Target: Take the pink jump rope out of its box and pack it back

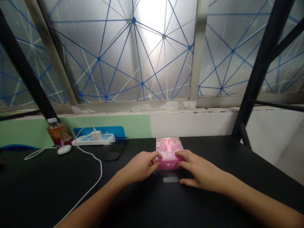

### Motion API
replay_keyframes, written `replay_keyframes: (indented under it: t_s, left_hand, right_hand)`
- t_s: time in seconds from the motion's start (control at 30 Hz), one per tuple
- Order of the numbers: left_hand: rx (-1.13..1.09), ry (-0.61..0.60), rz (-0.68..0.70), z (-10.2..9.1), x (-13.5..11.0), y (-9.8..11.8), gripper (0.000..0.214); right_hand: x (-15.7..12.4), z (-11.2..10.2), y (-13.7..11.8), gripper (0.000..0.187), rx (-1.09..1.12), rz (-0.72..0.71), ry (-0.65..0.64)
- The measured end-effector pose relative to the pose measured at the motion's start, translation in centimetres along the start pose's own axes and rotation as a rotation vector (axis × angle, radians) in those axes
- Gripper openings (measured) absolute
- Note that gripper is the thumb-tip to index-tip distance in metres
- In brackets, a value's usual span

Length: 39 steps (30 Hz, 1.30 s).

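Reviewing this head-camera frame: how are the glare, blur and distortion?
Head view: glare blows out the window at top centre; a pixelated patch masks something beside the power strip; the black post leans, suggesting wide-angle distortion; the pink box, left hand and right hand look reasonably sharp.

From my end, a pixelated patch hides whatever lies beside the power strip, and the pink box's print is too small to read.

Power strip, white mouse, bottle
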<state>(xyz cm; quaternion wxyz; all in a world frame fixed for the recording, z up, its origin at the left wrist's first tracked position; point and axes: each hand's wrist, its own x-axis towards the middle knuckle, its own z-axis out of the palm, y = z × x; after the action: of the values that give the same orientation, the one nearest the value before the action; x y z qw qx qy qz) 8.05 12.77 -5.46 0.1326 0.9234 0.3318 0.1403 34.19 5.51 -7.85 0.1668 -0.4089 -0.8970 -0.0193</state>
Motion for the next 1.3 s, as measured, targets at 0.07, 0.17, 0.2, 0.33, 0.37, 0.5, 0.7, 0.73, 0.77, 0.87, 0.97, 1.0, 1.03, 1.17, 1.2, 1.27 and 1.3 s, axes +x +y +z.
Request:
replay_keyframes:
  t_s: [0.07, 0.17, 0.2, 0.33, 0.37, 0.5, 0.7, 0.73, 0.77, 0.87, 0.97, 1.0, 1.03, 1.17, 1.2, 1.27, 1.3]
  left_hand:
    - [0.002, 0.002, 0.005, -0.1, -0.1, 0.2, 0.017]
    - [0.018, -0.008, 0.009, -0.1, -0.1, 0.6, 0.018]
    - [0.033, -0.010, 0.008, 0.0, -0.1, 0.8, 0.018]
    - [0.137, 0.054, 0.033, 0.0, -0.1, 1.0, 0.019]
    - [0.148, 0.076, 0.042, 0.0, -0.1, 1.0, 0.018]
    - [0.068, 0.126, 0.075, 0.1, -0.2, 0.8, 0.019]
    - [-0.039, 0.091, 0.074, 0.5, -0.2, 0.5, 0.015]
    - [-0.042, 0.087, 0.075, 0.6, -0.2, 0.4, 0.014]
    - [-0.043, 0.084, 0.078, 0.6, -0.2, 0.4, 0.014]
    - [-0.041, 0.090, 0.087, 0.8, -0.1, 0.2, 0.021]
    - [-0.031, 0.092, 0.096, 1.0, -0.1, 0.0, 0.032]
    - [-0.027, 0.089, 0.096, 1.0, -0.1, -0.1, 0.034]
    - [-0.023, 0.084, 0.095, 1.0, -0.1, -0.1, 0.034]
    - [-0.024, 0.070, 0.086, 0.9, -0.2, -0.1, 0.031]
    - [-0.026, 0.070, 0.083, 0.9, -0.2, 0.0, 0.031]
    - [-0.034, 0.078, 0.077, 0.9, -0.2, 0.0, 0.031]
    - [-0.038, 0.083, 0.072, 0.9, -0.2, 0.0, 0.032]
  right_hand:
    - [0.1, 0.1, 0.0, 0.027, 0.026, -0.020, 0.036]
    - [0.3, 0.2, 0.3, 0.014, 0.108, -0.009, 0.114]
    - [0.3, 0.3, 0.4, 0.014, 0.136, 0.004, 0.131]
    - [0.4, 0.9, 1.0, 0.021, 0.208, 0.043, 0.176]
    - [0.4, 1.0, 1.1, 0.023, 0.208, 0.048, 0.189]
    - [0.4, 1.2, 1.3, 0.020, 0.104, 0.107, 0.228]
    - [0.6, 1.0, 0.9, 0.023, 0.057, 0.150, 0.207]
    - [0.7, 0.9, 0.9, 0.024, 0.058, 0.149, 0.203]
    - [0.7, 0.9, 0.9, 0.024, 0.061, 0.146, 0.200]
    - [0.6, 0.9, 1.0, 0.025, 0.079, 0.138, 0.192]
    - [0.4, 1.0, 1.3, 0.030, 0.094, 0.131, 0.186]
    - [0.4, 1.0, 1.4, 0.033, 0.095, 0.130, 0.182]
    - [0.4, 1.0, 1.4, 0.035, 0.095, 0.126, 0.177]
    - [0.4, 0.9, 1.4, 0.038, 0.099, 0.110, 0.149]
    - [0.4, 0.9, 1.4, 0.038, 0.104, 0.111, 0.145]
    - [0.4, 0.8, 1.4, 0.040, 0.122, 0.125, 0.142]
    - [0.3, 0.7, 1.4, 0.042, 0.138, 0.134, 0.139]
